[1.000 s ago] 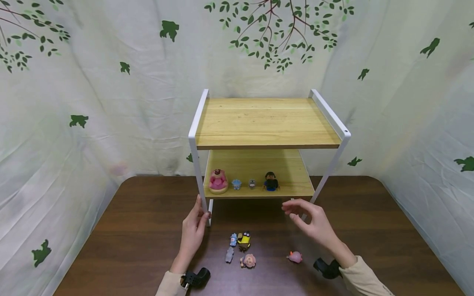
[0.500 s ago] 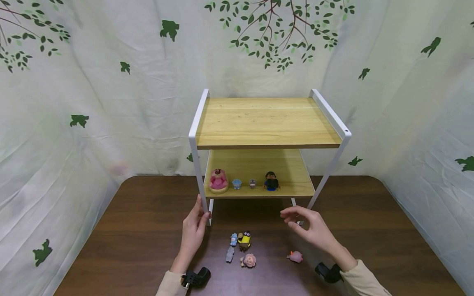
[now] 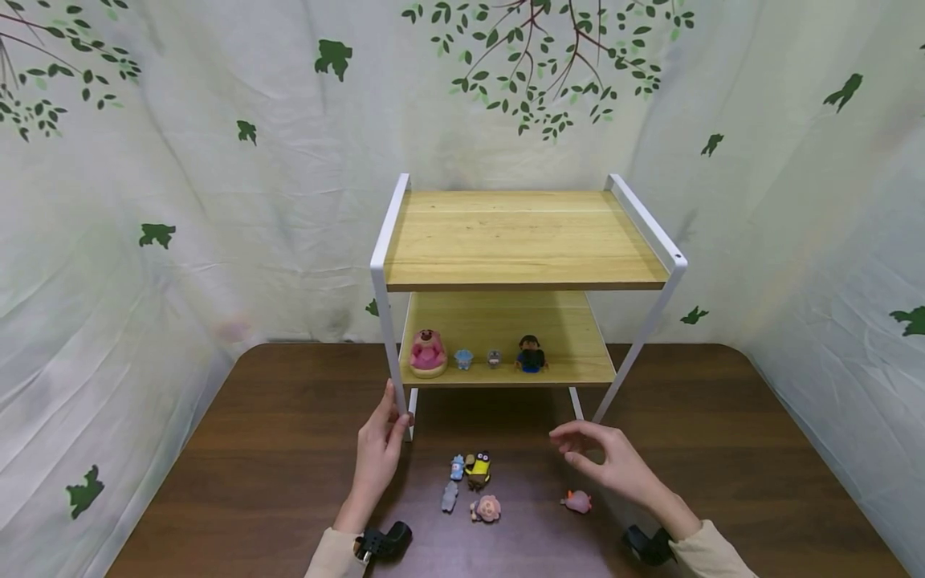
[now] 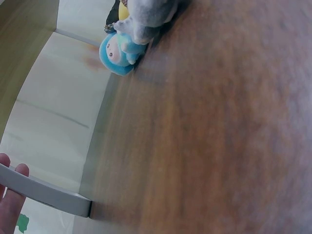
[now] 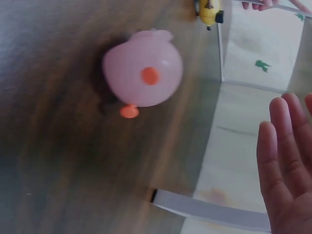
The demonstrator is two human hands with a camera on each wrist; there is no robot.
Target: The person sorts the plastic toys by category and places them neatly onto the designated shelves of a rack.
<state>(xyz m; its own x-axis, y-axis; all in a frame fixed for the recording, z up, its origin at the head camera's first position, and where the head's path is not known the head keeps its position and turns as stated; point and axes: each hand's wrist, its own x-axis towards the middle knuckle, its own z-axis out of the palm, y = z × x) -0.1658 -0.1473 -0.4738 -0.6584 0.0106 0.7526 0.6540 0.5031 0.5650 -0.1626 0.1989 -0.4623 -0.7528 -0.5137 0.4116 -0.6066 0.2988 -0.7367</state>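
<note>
My left hand (image 3: 379, 441) holds the front left leg of a two-tier shelf (image 3: 405, 409); in the left wrist view its fingers (image 4: 13, 200) lie behind the white leg. My right hand (image 3: 610, 461) hovers above the table with relaxed, slightly bent fingers and holds nothing. Closest to it is a pink toy figure (image 3: 576, 502) with orange parts, lying below the hand on the tabletop. Left of that lie a yellow-and-brown figure (image 3: 478, 470), a light blue figure (image 3: 458, 467), a grey figure (image 3: 450, 497) and a pinkish figure (image 3: 486, 508).
On the shelf's lower board stand a pink bear figure (image 3: 428, 353), a small blue figure (image 3: 464, 360), a small grey figure (image 3: 495, 359) and a dark-haired figure (image 3: 531, 355). The upper board (image 3: 523, 233) is light wood. A leaf-patterned curtain (image 3: 275, 201) hangs behind the brown table (image 3: 289, 449).
My right hand has lowered from near the shelf's right front leg toward the pink toy figure. The left hand stays on the shelf leg, and the figures have not moved.
</note>
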